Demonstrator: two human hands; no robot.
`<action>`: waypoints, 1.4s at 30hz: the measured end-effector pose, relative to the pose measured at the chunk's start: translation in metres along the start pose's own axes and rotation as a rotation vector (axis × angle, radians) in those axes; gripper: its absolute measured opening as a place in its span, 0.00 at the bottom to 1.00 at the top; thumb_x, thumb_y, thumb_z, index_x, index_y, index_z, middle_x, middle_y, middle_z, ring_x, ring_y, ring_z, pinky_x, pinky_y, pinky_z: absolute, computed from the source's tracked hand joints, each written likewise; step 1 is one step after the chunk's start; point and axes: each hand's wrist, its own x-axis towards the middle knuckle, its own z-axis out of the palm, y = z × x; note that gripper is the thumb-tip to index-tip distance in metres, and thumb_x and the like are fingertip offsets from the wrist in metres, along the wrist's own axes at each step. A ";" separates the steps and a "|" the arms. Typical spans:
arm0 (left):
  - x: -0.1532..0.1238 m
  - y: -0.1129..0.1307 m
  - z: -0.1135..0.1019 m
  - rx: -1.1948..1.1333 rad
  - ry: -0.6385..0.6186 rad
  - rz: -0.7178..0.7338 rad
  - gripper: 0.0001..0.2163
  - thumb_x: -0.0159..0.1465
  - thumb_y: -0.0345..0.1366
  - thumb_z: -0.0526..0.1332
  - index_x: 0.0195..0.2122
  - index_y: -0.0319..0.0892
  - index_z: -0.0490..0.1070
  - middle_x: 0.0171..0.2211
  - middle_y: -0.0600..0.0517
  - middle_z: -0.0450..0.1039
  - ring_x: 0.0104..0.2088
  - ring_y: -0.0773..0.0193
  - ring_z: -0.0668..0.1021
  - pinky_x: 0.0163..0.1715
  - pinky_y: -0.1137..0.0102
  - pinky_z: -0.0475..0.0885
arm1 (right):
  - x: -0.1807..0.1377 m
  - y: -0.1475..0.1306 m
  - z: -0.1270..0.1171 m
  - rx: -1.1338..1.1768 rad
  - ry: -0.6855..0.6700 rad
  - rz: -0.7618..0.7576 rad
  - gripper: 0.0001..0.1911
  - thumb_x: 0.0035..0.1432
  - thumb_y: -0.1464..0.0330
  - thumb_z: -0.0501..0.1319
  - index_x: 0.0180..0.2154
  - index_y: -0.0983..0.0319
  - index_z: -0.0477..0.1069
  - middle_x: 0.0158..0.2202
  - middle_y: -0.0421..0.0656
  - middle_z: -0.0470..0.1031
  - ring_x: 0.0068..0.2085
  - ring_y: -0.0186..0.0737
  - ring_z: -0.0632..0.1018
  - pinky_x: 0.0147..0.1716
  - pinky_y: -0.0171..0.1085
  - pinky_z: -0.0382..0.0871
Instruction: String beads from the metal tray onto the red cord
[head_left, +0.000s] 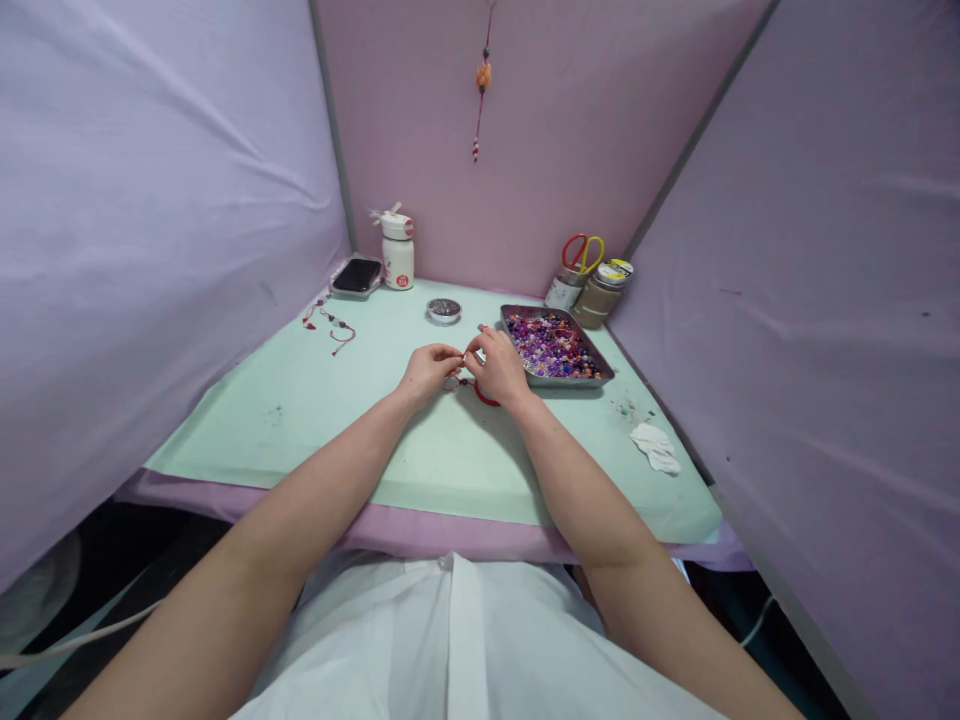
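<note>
Near beads [551, 346], left hand [431, 368] and right hand [497, 368] pinched on red cord [463, 359]

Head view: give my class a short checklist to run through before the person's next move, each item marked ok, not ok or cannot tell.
1. Left hand and right hand brought together: ok.
2. Firm grip on the small red piece between them: cannot tell, too small.
3. One hand free: not ok, both are engaged.
4. Bead tray upright and stocked: ok.
5. Right hand not touching the bead tray: cannot tell, they overlap in view.
6. Scissors standing handles up: ok.
</note>
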 end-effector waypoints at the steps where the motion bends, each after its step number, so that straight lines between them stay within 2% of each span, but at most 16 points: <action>1: 0.000 0.000 0.000 0.016 0.004 0.007 0.07 0.46 0.33 0.65 0.27 0.37 0.73 0.22 0.52 0.71 0.23 0.69 0.70 0.28 0.70 0.67 | 0.000 0.000 0.000 0.002 -0.003 0.002 0.05 0.57 0.70 0.54 0.31 0.60 0.68 0.38 0.47 0.71 0.49 0.46 0.68 0.48 0.42 0.61; 11: -0.005 0.008 0.001 0.177 0.053 0.044 0.08 0.48 0.35 0.63 0.28 0.38 0.76 0.20 0.51 0.72 0.23 0.67 0.71 0.25 0.71 0.65 | 0.001 -0.002 -0.002 0.038 -0.007 0.025 0.05 0.56 0.70 0.55 0.30 0.60 0.68 0.37 0.47 0.70 0.48 0.46 0.68 0.48 0.42 0.61; 16: -0.003 0.006 0.000 0.155 0.078 0.086 0.09 0.47 0.37 0.65 0.28 0.38 0.77 0.26 0.49 0.75 0.27 0.65 0.73 0.28 0.70 0.66 | 0.001 -0.002 -0.003 0.048 -0.005 0.028 0.05 0.56 0.69 0.55 0.30 0.60 0.68 0.37 0.46 0.70 0.47 0.46 0.69 0.47 0.42 0.61; 28: 0.003 0.002 -0.003 0.178 0.107 0.114 0.08 0.47 0.38 0.67 0.27 0.39 0.78 0.28 0.47 0.77 0.32 0.61 0.74 0.36 0.66 0.67 | 0.001 -0.001 -0.001 0.064 -0.002 -0.020 0.05 0.57 0.69 0.54 0.30 0.59 0.67 0.35 0.45 0.69 0.45 0.44 0.69 0.50 0.43 0.60; 34: 0.002 0.004 -0.001 0.185 0.106 0.065 0.11 0.48 0.39 0.66 0.30 0.38 0.77 0.25 0.49 0.74 0.29 0.62 0.73 0.32 0.67 0.66 | 0.001 0.000 -0.002 0.074 0.010 -0.004 0.05 0.57 0.69 0.54 0.31 0.60 0.67 0.35 0.46 0.70 0.45 0.45 0.69 0.47 0.42 0.61; 36: 0.003 0.003 -0.002 0.136 0.083 0.071 0.13 0.50 0.39 0.65 0.35 0.39 0.76 0.28 0.49 0.75 0.30 0.63 0.73 0.33 0.68 0.67 | 0.001 0.000 -0.002 0.066 0.019 0.025 0.06 0.57 0.70 0.53 0.31 0.60 0.67 0.35 0.46 0.70 0.44 0.45 0.69 0.47 0.43 0.61; 38: 0.005 0.001 -0.002 0.077 0.078 0.090 0.15 0.52 0.37 0.63 0.41 0.40 0.74 0.35 0.47 0.76 0.33 0.63 0.75 0.36 0.67 0.68 | 0.001 0.000 -0.002 0.060 0.027 0.056 0.06 0.57 0.71 0.52 0.33 0.61 0.68 0.36 0.46 0.70 0.43 0.44 0.69 0.46 0.42 0.61; 42: 0.011 -0.004 -0.006 0.075 0.174 0.087 0.17 0.52 0.33 0.61 0.44 0.43 0.71 0.50 0.44 0.70 0.41 0.60 0.75 0.41 0.65 0.68 | 0.001 0.002 -0.001 0.054 0.005 0.112 0.11 0.56 0.74 0.51 0.39 0.62 0.68 0.40 0.48 0.69 0.44 0.44 0.69 0.46 0.42 0.62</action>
